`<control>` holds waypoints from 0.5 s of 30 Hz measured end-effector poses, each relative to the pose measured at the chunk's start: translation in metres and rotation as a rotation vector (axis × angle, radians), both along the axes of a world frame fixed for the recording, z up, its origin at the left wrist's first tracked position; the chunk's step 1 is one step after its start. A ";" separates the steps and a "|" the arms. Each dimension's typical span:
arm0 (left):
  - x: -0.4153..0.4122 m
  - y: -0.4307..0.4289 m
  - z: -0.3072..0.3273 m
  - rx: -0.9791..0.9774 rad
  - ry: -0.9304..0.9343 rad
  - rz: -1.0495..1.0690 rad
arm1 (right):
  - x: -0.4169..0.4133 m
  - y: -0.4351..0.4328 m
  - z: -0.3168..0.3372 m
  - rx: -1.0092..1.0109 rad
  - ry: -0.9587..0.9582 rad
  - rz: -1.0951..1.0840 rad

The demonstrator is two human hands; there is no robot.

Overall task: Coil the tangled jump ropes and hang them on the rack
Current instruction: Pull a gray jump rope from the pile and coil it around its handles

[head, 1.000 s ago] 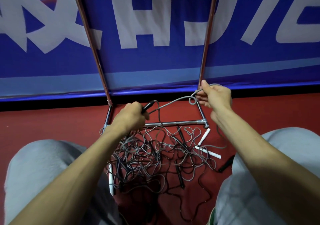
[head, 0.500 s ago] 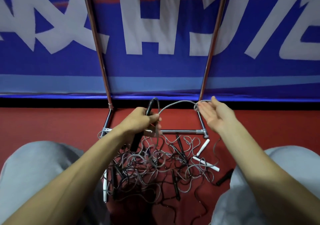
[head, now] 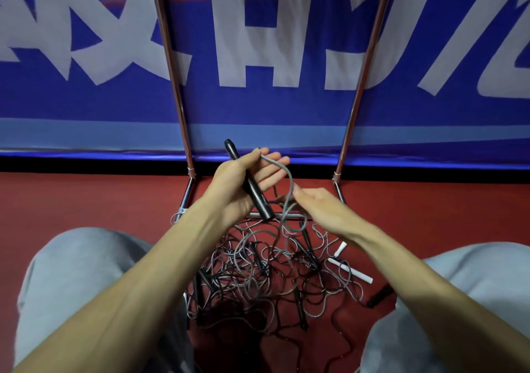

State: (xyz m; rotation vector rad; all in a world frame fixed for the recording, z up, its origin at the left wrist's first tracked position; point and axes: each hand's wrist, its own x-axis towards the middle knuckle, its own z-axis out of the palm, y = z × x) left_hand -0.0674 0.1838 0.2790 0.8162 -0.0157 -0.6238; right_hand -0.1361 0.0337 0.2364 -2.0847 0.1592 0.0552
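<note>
Left hand [head: 238, 184] gripping black cylindrical jump-rope handle [head: 259, 200] and thin grey cord [head: 292, 184], right hand [head: 327, 209] at 4 o'clock, fingers relaxed, beside cord

Large white signs stand on the blue banner [head: 258, 108] behind the rack [head: 171, 65]. Between the two poles of the rack a capital H [head: 231, 56] can be read, its top cut off by the frame edge. Partly behind the right pole stands what looks like a J [head: 341, 77]. Left of the rack is the lower part of a Chinese character [head: 83, 68], and right of the rack are more white strokes [head: 470, 42]. Both are cut off and unreadable.
</note>
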 end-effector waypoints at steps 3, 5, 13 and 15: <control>0.003 0.005 0.004 -0.096 0.040 0.048 | -0.001 0.002 -0.002 0.006 -0.037 0.037; 0.005 0.008 0.005 -0.135 0.058 0.064 | -0.001 0.004 -0.003 0.043 -0.105 0.034; 0.014 0.013 0.006 -0.234 0.085 0.111 | -0.005 0.003 -0.004 -0.282 -0.265 -0.064; 0.026 0.020 0.006 -0.275 0.081 0.182 | -0.007 -0.002 -0.002 -0.310 -0.229 -0.048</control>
